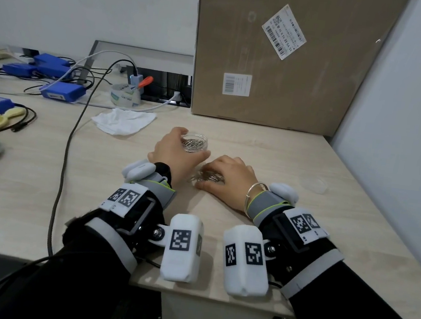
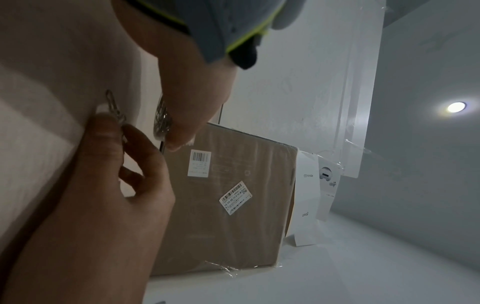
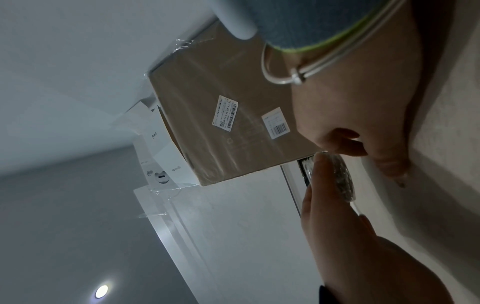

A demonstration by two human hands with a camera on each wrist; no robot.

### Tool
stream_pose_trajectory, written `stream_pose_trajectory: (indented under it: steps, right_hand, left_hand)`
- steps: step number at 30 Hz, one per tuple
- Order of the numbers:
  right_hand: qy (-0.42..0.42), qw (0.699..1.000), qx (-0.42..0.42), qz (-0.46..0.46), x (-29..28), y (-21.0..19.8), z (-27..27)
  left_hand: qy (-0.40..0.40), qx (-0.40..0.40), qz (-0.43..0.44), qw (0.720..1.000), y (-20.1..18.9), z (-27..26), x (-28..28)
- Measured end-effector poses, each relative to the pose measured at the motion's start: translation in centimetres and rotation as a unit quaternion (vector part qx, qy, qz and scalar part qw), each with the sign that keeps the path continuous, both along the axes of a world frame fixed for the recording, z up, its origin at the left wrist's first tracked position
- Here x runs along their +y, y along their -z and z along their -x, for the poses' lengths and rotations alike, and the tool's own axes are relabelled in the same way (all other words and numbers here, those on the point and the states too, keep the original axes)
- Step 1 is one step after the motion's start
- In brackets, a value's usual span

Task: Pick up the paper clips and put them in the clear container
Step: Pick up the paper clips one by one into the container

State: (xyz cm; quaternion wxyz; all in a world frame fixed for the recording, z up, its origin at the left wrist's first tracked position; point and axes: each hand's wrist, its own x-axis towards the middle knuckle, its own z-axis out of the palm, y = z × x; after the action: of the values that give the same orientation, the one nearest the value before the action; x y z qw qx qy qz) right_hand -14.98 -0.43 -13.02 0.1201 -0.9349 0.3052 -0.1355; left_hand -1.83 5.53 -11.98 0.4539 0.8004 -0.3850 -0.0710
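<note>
A small round clear container with several silver paper clips inside stands on the pale wooden desk. My left hand grips it, thumb on the near side and fingers round the far side. Just right of it a loose pile of paper clips lies on the desk. My right hand is curled over the pile. In the left wrist view its thumb and forefinger pinch some of the paper clips next to the container. The right wrist view shows the container between my left hand's fingers.
A clear round lid lies right of my hands. A big cardboard box stands behind, against the right partition. A crumpled tissue, a tape roll, a black cable and blue devices lie to the left.
</note>
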Motion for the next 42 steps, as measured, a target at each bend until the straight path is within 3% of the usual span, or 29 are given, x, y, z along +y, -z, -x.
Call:
stream_pose_trajectory:
  steps: [11,16,18,22,26,28,32,39,42]
  right_hand:
    - [-0.033,0.999,-0.012,-0.017,-0.2,-0.3,-0.1]
    - [0.000,0.986,-0.158,-0.051,-0.4,-0.2,0.5]
    - [0.040,0.962,-0.258,-0.078,-0.5,-0.4,0.7]
    - [0.102,0.881,-0.436,-0.152,-0.9,-0.8,0.9]
    - [0.073,0.827,-0.523,-0.191,-0.8,-1.7,1.0]
    - [0.047,0.830,-0.520,-0.196,-0.3,-2.0,0.9]
    - [0.044,0.864,-0.468,-0.182,0.3,-1.7,0.7]
    - [0.059,0.897,-0.426,-0.104,0.0,-1.5,1.3]
    - [0.093,0.889,-0.439,-0.095,-0.4,-1.4,1.5]
  left_hand:
    - [0.035,0.010,-0.015,0.999,0.2,0.1,0.3]
    - [0.040,0.006,-0.030,0.999,0.3,0.0,0.5]
    - [0.044,0.005,-0.033,0.998,0.2,0.1,0.6]
    - [0.084,0.010,-0.053,0.995,-0.2,0.6,0.9]
    - [0.172,-0.005,-0.081,0.982,-0.4,1.8,1.2]
    - [0.214,-0.020,-0.096,0.972,-0.3,2.3,1.2]
    - [0.245,-0.022,-0.078,0.966,-0.5,2.9,1.4]
    - [0.219,0.002,-0.048,0.975,-0.2,2.4,1.1]
    - [0.180,0.001,-0.056,0.982,-0.2,1.9,1.3]
